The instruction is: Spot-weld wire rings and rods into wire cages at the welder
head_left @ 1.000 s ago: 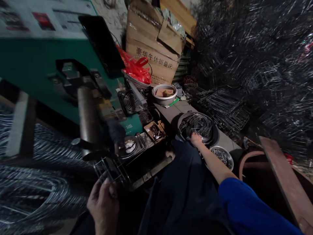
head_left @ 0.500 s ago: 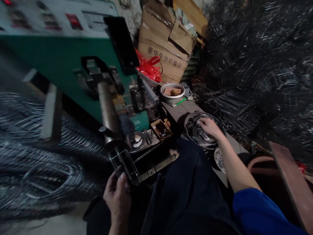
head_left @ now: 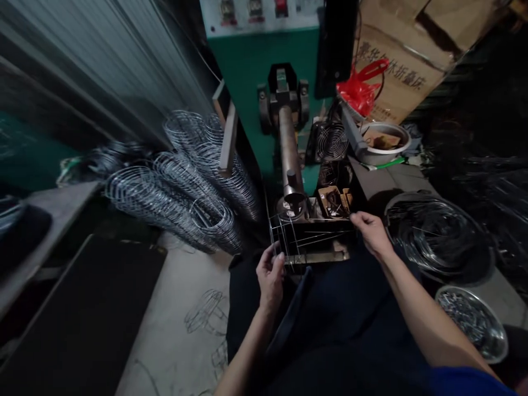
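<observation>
My left hand [head_left: 271, 278] pinches a small rectangular wire frame [head_left: 284, 228] by its lower part. The frame stands just below the end of the machine's metal cylinder [head_left: 290, 148]. In my right hand [head_left: 374, 237], thumb and forefinger are closed on a thin metal wire [head_left: 330, 220], which points left toward the frame. Much of the wire is hard to make out against the dark parts behind it. A wide basin of loose wires [head_left: 437, 231] lies to the right of that hand.
The green machine [head_left: 239, 71] stands ahead. Rolled wire mesh [head_left: 169, 192] leans at the left. A bowl of small metal pieces [head_left: 470, 319] sits at the lower right. Beyond the cylinder are a small cardboard box [head_left: 332, 201], a fan [head_left: 331, 140] and a basin [head_left: 385, 143].
My right hand has come out of the basin of wires and moved left toward the frame, with a wire in its fingers. My left hand still holds the frame. The view has turned left.
</observation>
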A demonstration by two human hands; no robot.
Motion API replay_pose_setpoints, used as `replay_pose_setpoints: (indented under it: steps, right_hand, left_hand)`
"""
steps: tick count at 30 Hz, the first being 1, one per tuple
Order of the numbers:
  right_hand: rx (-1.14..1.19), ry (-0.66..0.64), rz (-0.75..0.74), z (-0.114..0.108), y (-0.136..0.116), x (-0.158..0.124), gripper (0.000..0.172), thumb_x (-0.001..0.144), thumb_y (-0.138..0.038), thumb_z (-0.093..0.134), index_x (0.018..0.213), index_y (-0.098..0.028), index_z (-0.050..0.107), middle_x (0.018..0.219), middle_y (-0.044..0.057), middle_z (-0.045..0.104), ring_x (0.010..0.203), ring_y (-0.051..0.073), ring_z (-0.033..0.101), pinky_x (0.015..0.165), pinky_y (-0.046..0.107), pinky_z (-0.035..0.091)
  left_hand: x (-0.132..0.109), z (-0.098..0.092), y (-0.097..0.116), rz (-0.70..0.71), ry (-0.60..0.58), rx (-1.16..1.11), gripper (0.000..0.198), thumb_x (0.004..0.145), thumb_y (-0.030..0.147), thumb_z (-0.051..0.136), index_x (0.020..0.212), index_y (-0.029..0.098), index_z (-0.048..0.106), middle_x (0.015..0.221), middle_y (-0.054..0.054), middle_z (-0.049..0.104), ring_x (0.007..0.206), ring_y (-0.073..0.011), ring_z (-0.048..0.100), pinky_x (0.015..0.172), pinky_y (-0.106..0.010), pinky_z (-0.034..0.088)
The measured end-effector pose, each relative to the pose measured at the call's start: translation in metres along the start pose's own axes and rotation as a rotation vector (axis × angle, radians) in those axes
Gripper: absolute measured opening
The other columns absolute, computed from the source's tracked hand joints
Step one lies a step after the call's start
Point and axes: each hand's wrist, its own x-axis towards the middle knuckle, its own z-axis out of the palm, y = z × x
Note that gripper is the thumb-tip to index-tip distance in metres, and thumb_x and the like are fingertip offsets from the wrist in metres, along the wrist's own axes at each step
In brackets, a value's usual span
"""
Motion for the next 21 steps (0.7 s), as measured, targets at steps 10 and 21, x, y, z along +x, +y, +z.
replay_pose_setpoints:
  steps: [10,21]
  right_hand:
    - [-0.121,-0.179,-0.044,0.033,-0.006,0.009,0.057,0.074,-0.059,0.071,0.053,-0.02,0.034,0.056,-0.005,0.028,0.055,0.011,0.026,0.054,0.026,0.023]
    - [-0.161,-0.166,-0.053,0.028,0.012,0.032,0.053,0.075,-0.057,0.069,0.056,-0.021,0.036,0.058,-0.004,0.029,0.057,0.012,0.027,0.055,0.026,0.024]
  left_hand:
    - [0.0,0.014,-0.002,-0.017,-0.011,-0.098,0.051,0.079,0.042,0.073,0.121,0.015,0.062,0.054,0.01,0.035,0.045,-0.004,0.027,0.043,-0.016,0.025]
    - [0.014,0.025,-0.003,-0.029,0.002,-0.154,0.056,0.078,0.045,0.074,0.122,0.014,0.06,0.05,0.011,0.035,0.042,-0.0039,0.027,0.04,-0.016,0.022]
